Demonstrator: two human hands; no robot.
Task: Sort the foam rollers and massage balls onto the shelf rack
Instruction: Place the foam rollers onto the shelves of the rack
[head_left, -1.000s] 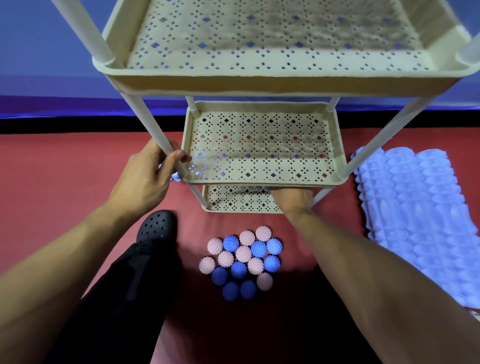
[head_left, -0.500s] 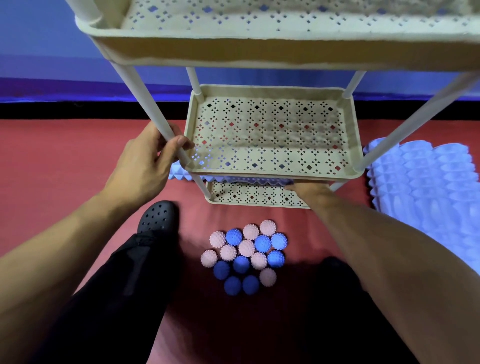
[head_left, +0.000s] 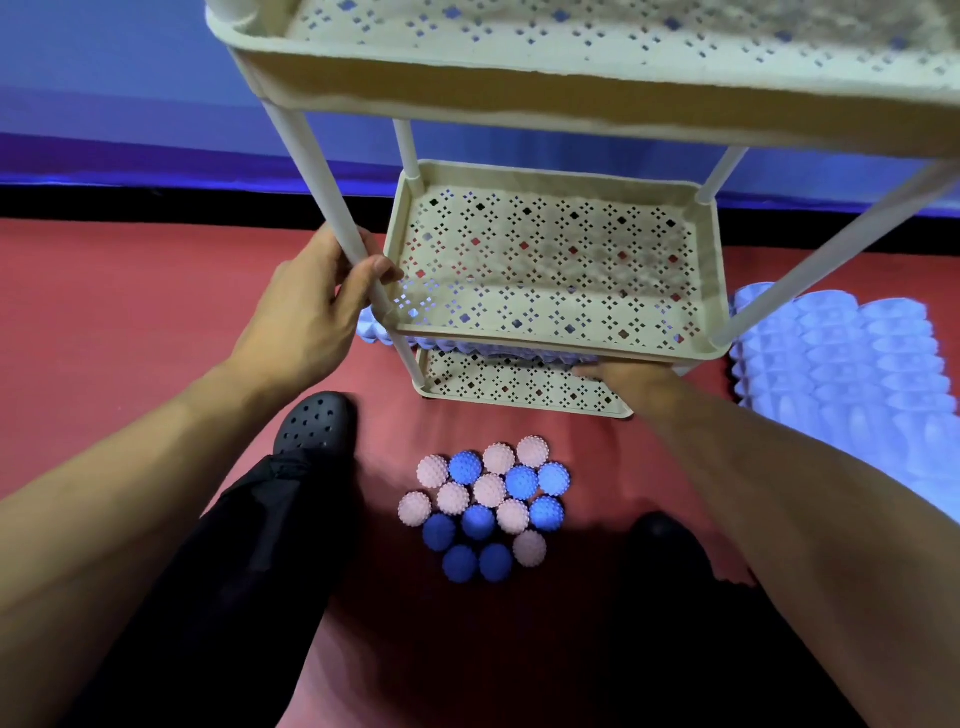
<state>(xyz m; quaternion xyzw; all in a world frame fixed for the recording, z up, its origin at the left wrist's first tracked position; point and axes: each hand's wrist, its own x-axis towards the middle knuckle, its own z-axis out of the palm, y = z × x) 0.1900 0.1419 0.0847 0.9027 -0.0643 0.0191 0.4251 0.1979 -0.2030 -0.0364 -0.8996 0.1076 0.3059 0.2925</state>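
While the left hand (head_left: 306, 317) is gripping the shelf rack's front post (head_left: 332, 202), the right hand (head_left: 623, 376) is reaching onto the bottom tier (head_left: 498, 387) beside a ridged blue foam roller (head_left: 488, 349); its grasp is hidden, so I cannot tell. Two more rollers (head_left: 841, 374) and the spiky massage balls (head_left: 488, 499) are waiting on the floor, probably next.

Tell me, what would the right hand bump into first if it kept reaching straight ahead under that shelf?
Probably the pale blue ridged foam roller lying on the bottom shelf; the right hand looks nearly at it, though depth is unclear.
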